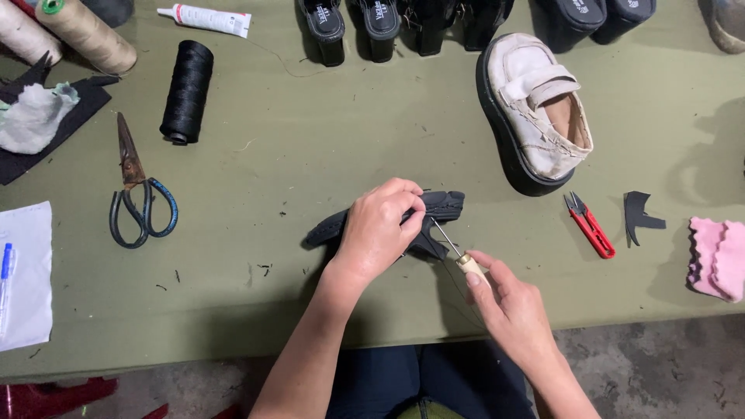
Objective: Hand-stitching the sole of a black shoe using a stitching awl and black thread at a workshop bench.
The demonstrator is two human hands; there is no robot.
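Olive-green table (326, 140) — scissors (140, 203) at 9, black thread spool (187, 91) at 11, white platform shoe (534, 110) at 1, red snips (590, 226) & pink cloth (718, 258) at 3.

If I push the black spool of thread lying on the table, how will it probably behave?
The black spool lies on its side, so it would probably roll sideways. It looks fully wound, so likely firm. The green table looks flat, so little would stop it.

Left hand (378, 229): palm down, fingers curled in a closed pinch, thumb and forefinger meeting at the far right tip. Forearm bare, rising from the near edge, angled right. Right hand (508, 306): nearer, to the right, fingers closed in a pinch grip pointing far-left. The two hands are close but apart.
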